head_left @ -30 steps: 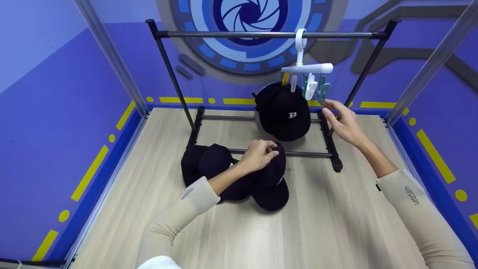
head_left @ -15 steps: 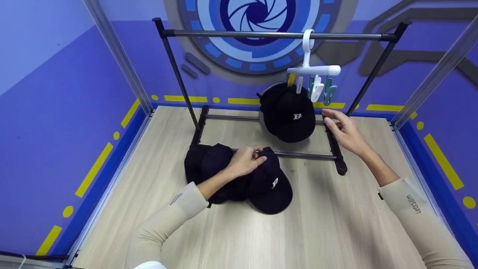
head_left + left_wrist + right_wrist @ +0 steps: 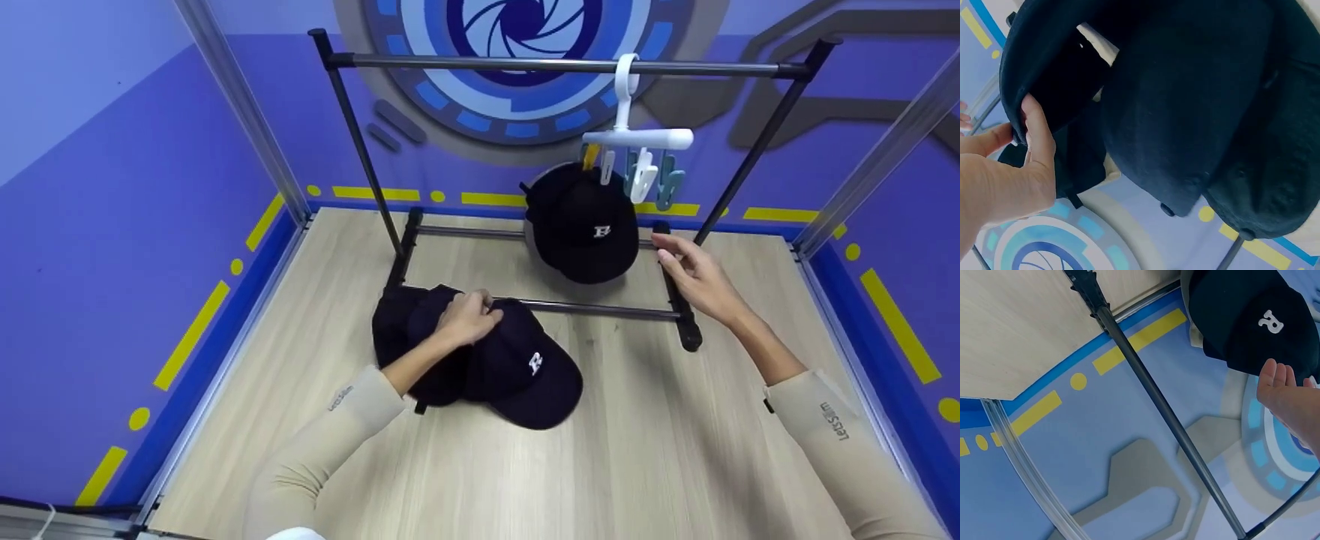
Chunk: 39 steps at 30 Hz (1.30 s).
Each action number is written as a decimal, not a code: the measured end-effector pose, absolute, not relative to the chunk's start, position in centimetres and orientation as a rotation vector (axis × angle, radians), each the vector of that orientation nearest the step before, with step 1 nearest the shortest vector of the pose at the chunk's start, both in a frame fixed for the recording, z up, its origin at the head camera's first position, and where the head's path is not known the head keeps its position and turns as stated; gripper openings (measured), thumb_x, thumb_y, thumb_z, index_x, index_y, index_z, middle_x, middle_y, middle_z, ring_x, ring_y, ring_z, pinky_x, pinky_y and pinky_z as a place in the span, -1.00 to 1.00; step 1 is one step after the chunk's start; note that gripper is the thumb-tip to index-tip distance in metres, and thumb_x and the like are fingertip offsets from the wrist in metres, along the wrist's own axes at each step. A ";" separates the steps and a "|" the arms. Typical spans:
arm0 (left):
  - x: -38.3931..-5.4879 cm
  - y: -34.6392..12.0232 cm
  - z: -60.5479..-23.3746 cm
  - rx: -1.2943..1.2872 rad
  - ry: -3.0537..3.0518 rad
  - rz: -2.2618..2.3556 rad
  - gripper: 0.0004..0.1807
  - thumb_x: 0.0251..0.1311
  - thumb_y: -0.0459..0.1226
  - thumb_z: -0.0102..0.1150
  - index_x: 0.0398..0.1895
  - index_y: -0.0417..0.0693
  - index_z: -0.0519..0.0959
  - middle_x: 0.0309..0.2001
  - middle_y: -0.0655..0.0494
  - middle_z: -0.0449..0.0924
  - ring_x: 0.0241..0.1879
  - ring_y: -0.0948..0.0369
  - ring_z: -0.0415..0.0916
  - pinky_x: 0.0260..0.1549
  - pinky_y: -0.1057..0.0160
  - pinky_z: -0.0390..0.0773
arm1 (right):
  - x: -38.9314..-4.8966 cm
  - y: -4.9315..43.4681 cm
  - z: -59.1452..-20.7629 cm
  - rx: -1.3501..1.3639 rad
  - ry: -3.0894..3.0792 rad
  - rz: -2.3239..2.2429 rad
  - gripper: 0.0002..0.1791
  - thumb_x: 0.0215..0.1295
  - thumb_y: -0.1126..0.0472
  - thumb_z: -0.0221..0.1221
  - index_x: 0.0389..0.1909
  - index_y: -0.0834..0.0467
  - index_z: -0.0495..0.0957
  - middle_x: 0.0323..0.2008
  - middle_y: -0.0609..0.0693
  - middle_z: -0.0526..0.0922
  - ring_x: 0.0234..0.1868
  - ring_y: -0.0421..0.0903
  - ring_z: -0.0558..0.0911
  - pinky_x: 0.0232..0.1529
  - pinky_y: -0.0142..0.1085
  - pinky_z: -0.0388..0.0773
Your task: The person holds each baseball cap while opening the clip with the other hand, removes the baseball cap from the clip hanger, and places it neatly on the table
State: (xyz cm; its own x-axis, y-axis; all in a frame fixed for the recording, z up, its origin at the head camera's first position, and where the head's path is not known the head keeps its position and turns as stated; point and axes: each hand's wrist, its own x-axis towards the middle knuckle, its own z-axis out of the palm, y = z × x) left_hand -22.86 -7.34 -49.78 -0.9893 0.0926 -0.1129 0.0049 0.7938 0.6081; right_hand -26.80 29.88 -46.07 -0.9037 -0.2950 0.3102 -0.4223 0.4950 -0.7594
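My left hand (image 3: 466, 319) pinches the edge of a dark baseball cap (image 3: 536, 382) with a white letter on its front. In the left wrist view, thumb and fingers grip that cap's rim (image 3: 1022, 112). Other dark caps (image 3: 394, 330) lie beside it on the left, partly hidden by my hand and forearm. Another dark cap (image 3: 585, 217) hangs from a white clip hanger (image 3: 637, 139), a yellow clip (image 3: 591, 156) at its top. To the right of the hanging cap, my right hand (image 3: 701, 277) is held in the air with relaxed fingers and nothing in them.
The hanger hooks over the top bar (image 3: 480, 63) of a black rack that stands on the wooden tabletop (image 3: 480, 480). White and teal clips (image 3: 670, 189) dangle from the hanger's near end. Blue patterned walls (image 3: 112, 225) enclose the table at the back and sides.
My left hand has moved left with the pinched cap, whose front letter now faces more into view. My right hand has dropped slightly away from the teal clip.
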 end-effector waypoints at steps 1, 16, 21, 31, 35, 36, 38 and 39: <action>-22.9 -7.6 -49.7 0.052 2.846 0.956 -0.81 0.29 -0.15 0.20 -0.21 -0.07 0.60 -0.39 0.19 0.51 -0.35 0.13 0.59 -0.19 0.05 0.60 | -26.8 29.9 -46.1 0.625 -2.596 1.380 -0.54 0.64 0.17 -0.05 0.38 0.34 0.41 0.34 0.31 0.50 0.09 -0.64 0.44 -0.03 -0.73 0.36; -23.2 -11.1 -50.6 -0.051 2.858 0.916 -0.79 0.33 -0.15 0.21 -0.26 -0.13 0.58 -0.23 -0.08 0.71 -0.27 -0.03 0.75 -0.21 0.08 0.69 | -26.7 30.4 -47.6 0.608 -2.624 1.411 -0.53 0.64 0.15 -0.05 0.38 0.33 0.41 0.33 0.32 0.52 0.19 -0.45 0.50 0.07 -0.77 0.35; -23.0 -11.4 -50.7 -0.072 2.811 0.972 -0.78 0.35 -0.16 0.23 -0.21 -0.16 0.56 -0.22 -0.12 0.70 -0.56 0.03 0.75 -0.57 0.25 0.67 | -26.8 30.5 -48.2 0.609 -2.626 1.415 -0.53 0.64 0.15 -0.06 0.37 0.35 0.40 0.32 0.33 0.52 0.15 -0.56 0.46 0.07 -0.77 0.35; -22.9 -12.0 -50.5 -0.047 2.785 1.019 -0.66 0.37 -0.19 0.22 0.05 -0.26 0.59 -0.20 -0.11 0.73 -0.58 0.05 0.74 -0.47 0.23 0.72 | -26.8 31.2 -49.0 0.679 -2.742 1.335 -0.49 0.64 0.15 -0.05 0.46 0.30 0.31 0.43 0.32 0.40 0.41 0.14 0.44 0.32 -0.47 0.38; -22.8 -12.0 -50.4 -0.049 2.814 0.943 -0.61 0.37 -0.15 0.22 0.13 -0.22 0.59 -0.21 -0.05 0.76 -0.65 0.18 0.68 -0.30 0.16 0.72 | -26.7 31.7 -49.4 0.710 -2.849 1.262 -0.40 0.62 0.14 -0.01 0.55 0.26 0.17 0.54 0.36 0.17 0.57 0.38 0.10 0.50 0.24 0.11; -22.8 -12.0 -50.4 -0.050 2.817 0.925 -0.60 0.37 -0.14 0.21 0.15 -0.19 0.59 -0.23 -0.03 0.76 -0.65 0.18 0.68 -0.26 0.11 0.73 | -26.7 31.8 -49.6 0.719 -2.865 1.251 -0.38 0.61 0.14 0.00 0.56 0.25 0.15 0.56 0.37 0.12 0.58 0.41 0.02 0.47 0.37 0.01; -22.8 -12.0 -50.4 -0.035 2.844 0.877 -0.59 0.37 -0.12 0.22 0.17 -0.14 0.59 -0.27 0.02 0.76 -0.59 0.17 0.69 -0.16 0.03 0.70 | -26.7 32.0 -49.8 0.725 -2.892 1.174 -0.35 0.59 0.12 0.04 0.57 0.23 0.14 0.58 0.37 0.06 0.60 0.42 -0.07 0.46 0.44 -0.09; -22.8 -11.9 -50.3 -0.024 2.861 0.857 -0.58 0.36 -0.11 0.22 0.18 -0.11 0.60 -0.28 0.04 0.76 -0.54 0.15 0.70 -0.12 -0.01 0.68 | -26.7 32.1 -50.0 0.733 -2.895 1.127 -0.34 0.57 0.12 0.07 0.57 0.23 0.15 0.57 0.38 0.06 0.60 0.43 -0.07 0.45 0.45 -0.11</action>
